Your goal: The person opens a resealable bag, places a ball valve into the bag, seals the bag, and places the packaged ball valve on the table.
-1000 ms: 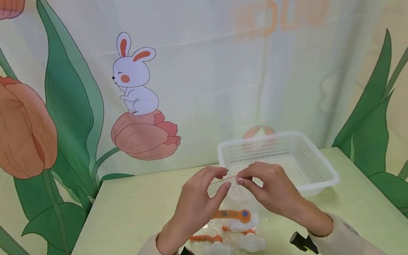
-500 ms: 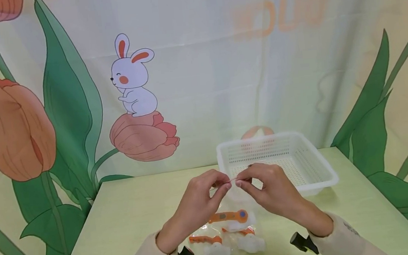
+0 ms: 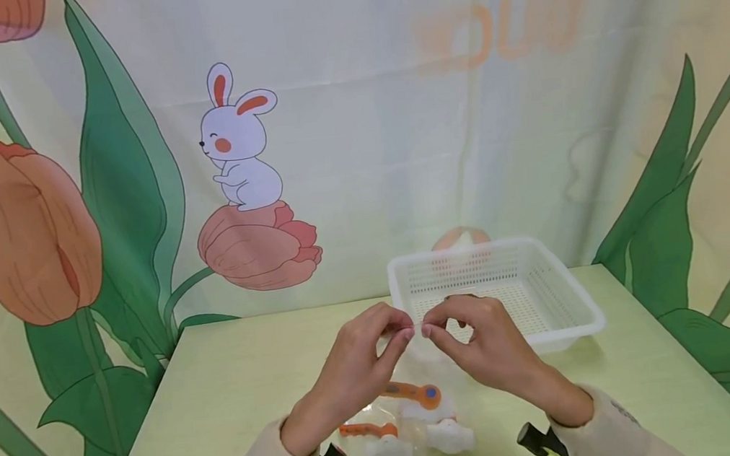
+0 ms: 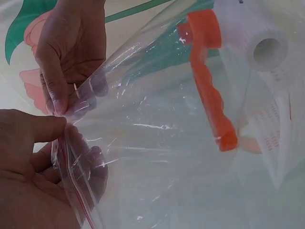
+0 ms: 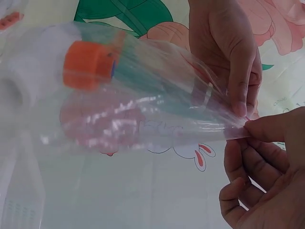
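Observation:
Both hands work at the top edge of a clear zip bag (image 4: 143, 162) with a thin red line along its mouth. My left hand (image 3: 357, 359) pinches that edge between thumb and index finger. Close beside it, my right hand (image 3: 492, 343) pinches the same edge, a small gap between the fingertips in the head view. Inside the bag is a white plastic ball valve (image 4: 238, 28) with an orange lever handle (image 4: 208, 90). The right wrist view shows the handle's orange hub (image 5: 88, 66) through the film. In the head view the bag's film is barely visible.
Two more white valves, one on the left (image 3: 390, 452) and one on the right (image 3: 450, 436), lie on the table below the hands. A white perforated basket (image 3: 579, 296) stands behind the right hand. A printed curtain (image 3: 342, 114) hangs behind the table (image 3: 224, 400).
My left fingers and thumb have closed onto the bag's edge next to the right hand's pinch, hiding most of the red line. The orange handle in the bag has tilted and shifted slightly.

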A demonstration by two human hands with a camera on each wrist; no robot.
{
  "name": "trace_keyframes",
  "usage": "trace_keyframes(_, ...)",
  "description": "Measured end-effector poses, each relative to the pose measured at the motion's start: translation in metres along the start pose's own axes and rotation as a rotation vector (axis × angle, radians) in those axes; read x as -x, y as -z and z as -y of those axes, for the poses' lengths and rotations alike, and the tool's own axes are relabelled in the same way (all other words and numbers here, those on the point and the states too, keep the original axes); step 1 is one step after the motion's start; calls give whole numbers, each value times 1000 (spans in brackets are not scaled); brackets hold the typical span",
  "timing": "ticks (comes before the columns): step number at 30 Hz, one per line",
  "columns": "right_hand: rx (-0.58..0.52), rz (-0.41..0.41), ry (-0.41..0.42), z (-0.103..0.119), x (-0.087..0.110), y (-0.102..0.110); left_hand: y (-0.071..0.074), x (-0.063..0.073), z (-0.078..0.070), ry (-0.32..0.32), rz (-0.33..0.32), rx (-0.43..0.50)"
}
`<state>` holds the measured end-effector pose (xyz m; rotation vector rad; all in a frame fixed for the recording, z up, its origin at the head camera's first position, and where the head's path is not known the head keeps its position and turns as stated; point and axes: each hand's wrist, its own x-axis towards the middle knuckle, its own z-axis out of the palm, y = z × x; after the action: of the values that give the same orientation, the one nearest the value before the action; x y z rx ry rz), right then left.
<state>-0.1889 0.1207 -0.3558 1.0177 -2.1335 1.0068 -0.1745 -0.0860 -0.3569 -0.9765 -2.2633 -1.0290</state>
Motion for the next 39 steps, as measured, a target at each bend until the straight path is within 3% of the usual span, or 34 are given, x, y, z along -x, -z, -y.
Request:
trace_keyframes(6,-30,-11,24,2,1,0,0,-1,-2,-15,-8,-8)
trace_keyframes(17,-32,-10,32,2,2,1,1,2,-3,15,2,-9)
trace_keyframes(27,-22,-19,34,2,4,2,3,8,-2,-27,-14,-67)
trace_keyframes(33,-22,-36,27,2,5,6,5,12,-2,-18,-25,-94)
trace_keyframes(39,-32,-33,14,4,4,6,6,15,1,-64,-55,-96)
